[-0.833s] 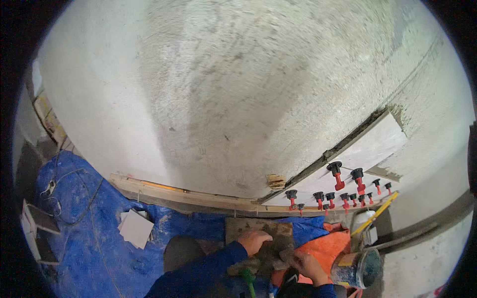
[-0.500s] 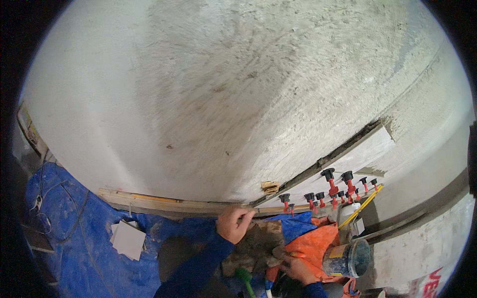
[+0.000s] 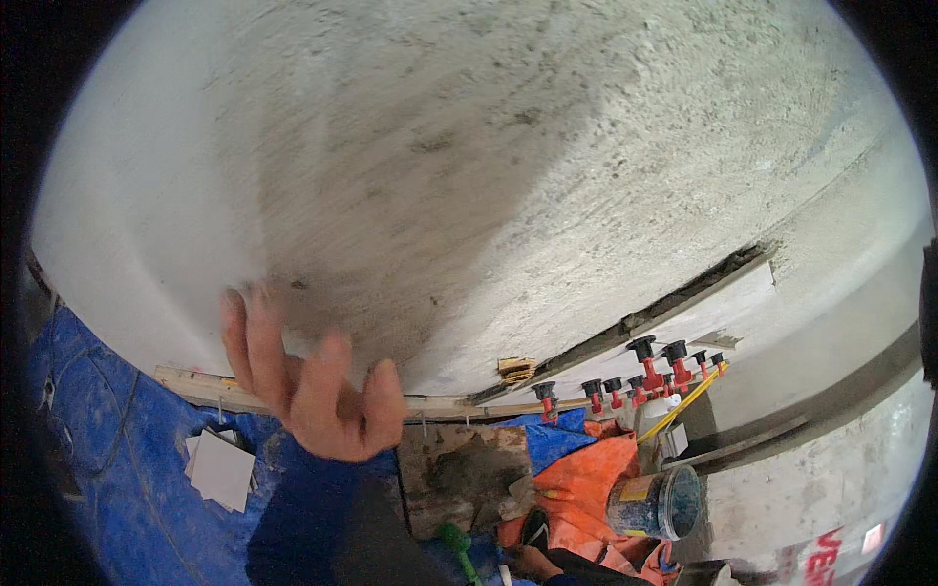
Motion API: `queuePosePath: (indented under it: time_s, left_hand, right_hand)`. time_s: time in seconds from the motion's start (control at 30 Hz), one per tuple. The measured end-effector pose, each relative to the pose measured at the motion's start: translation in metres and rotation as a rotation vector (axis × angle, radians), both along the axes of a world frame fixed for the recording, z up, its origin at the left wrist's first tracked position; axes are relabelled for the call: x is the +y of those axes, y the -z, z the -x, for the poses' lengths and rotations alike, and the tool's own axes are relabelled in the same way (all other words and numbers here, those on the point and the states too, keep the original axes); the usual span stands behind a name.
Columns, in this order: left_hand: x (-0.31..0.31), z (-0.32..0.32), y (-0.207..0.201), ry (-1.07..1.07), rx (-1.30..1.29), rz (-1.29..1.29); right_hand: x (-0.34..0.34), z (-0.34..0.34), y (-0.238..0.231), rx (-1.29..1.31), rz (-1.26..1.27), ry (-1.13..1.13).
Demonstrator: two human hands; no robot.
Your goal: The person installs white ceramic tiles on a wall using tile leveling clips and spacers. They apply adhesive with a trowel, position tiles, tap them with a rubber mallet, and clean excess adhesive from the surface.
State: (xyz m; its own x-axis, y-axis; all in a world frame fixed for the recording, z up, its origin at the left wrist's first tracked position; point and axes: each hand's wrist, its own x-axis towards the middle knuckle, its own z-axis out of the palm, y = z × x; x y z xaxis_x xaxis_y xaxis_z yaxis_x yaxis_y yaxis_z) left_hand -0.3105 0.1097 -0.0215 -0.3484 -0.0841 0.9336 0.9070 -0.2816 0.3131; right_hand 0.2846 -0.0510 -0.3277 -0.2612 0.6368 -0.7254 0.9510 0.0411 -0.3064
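My left hand [image 3: 318, 396] is raised in front of the rough plastered wall [image 3: 420, 195], fingers apart and slightly curled, holding nothing. Its fingertips are blurred, and I cannot tell whether they touch the wall. Low in the picture, my right hand [image 3: 530, 563] is mostly cut off, close to the orange cloth [image 3: 586, 479] and a dark object like a shoe [image 3: 535, 528]; its fingers are too hidden to read. Between the hands lies a mortar-smeared board [image 3: 459, 479]. A green-handled tool [image 3: 457, 547] is by its near edge.
White tiles along the wall's foot carry several red-and-black levelling clips [image 3: 645, 361]. A transparent bucket [image 3: 674, 503] lies to the right, with a yellow strip [image 3: 684, 402] behind it. Loose square tiles [image 3: 222, 473] rest on the blue tarp [image 3: 127, 488]. Small wedges [image 3: 515, 369] sit by the tile edge.
My left hand has risen and moved left from above the board to in front of the wall, its fingers spreading. My right hand has shifted lower and left. The view has shifted slightly.
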Motion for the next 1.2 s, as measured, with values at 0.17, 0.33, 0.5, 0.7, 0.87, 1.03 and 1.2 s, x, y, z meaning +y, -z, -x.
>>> queuePosePath:
  time_s: [0.17,0.33,0.5,0.7,0.87,1.03,1.2]
  left_hand:
    - [0.017,0.016,-0.011,-0.222,0.143,0.277]
    - [0.019,0.022,-0.006,-0.328,0.27,0.364]
    - [0.031,0.03,-0.006,-0.281,0.318,0.249]
    - [0.04,0.037,-0.006,-0.372,0.398,0.135]
    - [0.042,0.042,-0.008,-0.439,0.454,0.126]
    - [0.04,0.042,-0.008,-0.511,0.385,0.194]
    - [0.037,0.042,-0.009,-0.468,0.377,0.244]
  right_hand:
    - [-0.025,0.024,-0.004,-0.1,-0.013,-0.009]
    - [0.0,0.092,-0.09,-0.335,-0.223,0.08]
    - [-0.01,0.138,-0.279,0.006,-0.884,0.53]
    - [-0.057,0.095,-0.445,-0.266,-1.095,0.993]
    - [0.007,0.009,-0.42,-0.27,-0.963,0.618]
    - [-0.002,-0.025,-0.264,-0.108,-0.878,0.575]
    - [-0.038,-0.06,-0.073,0.162,-0.262,0.797]
